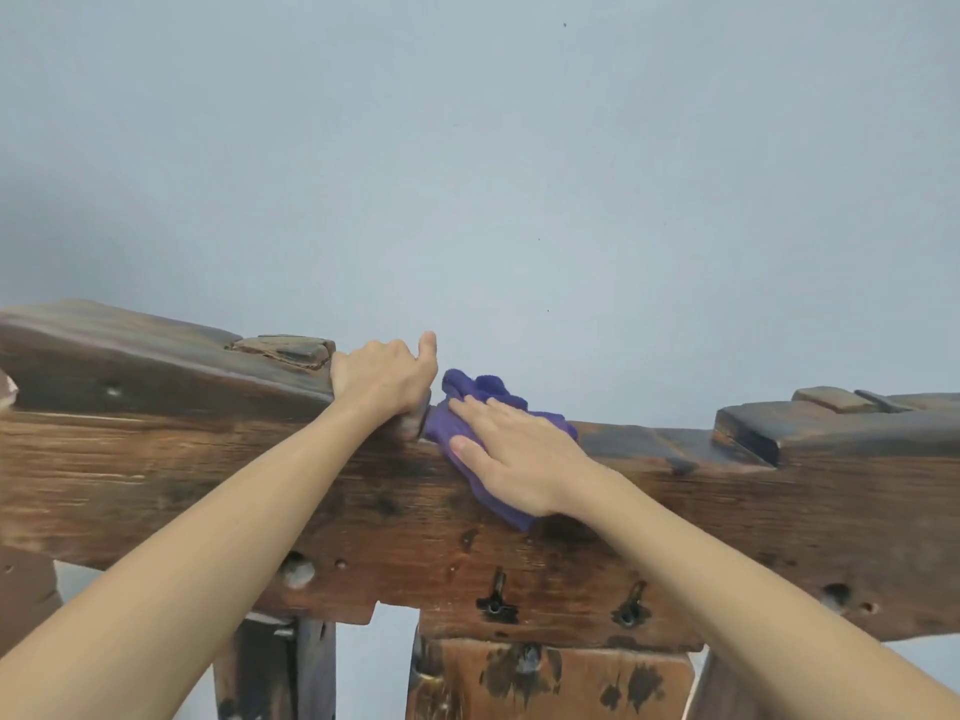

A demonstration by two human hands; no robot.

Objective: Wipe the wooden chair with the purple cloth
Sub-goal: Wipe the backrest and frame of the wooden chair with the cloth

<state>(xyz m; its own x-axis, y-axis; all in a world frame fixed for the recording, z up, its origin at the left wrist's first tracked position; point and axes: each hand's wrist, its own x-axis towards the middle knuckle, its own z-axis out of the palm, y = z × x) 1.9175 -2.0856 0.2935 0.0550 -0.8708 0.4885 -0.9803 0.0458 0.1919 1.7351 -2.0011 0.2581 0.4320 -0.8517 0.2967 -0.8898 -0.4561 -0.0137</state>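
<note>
Two bare hands at work on the top rail (311, 475) of the wooden chair (519, 574), rail taken as landmark throughout. At rail's left of centre, left hand (387, 379) curled over the raised upper edge, fingers wrapped down the far side, thumb up, gripping wood only, seemingly as a brace. Just right of it, nearly touching, purple cloth (470, 394) bunched on the rail's top and draped down its front face. Pressed flat on the cloth, right hand (511, 462), fingers spread and extended, palm down, pinning rather than clutching. Wiping stroke judged under way on the rail's middle. Rail's long axis horizontal, left to right; cloth's length slanting from upper left to lower right. Next, probably a steady slide rightward toward the notched block (748, 428), pressure kept even over the step.
</note>
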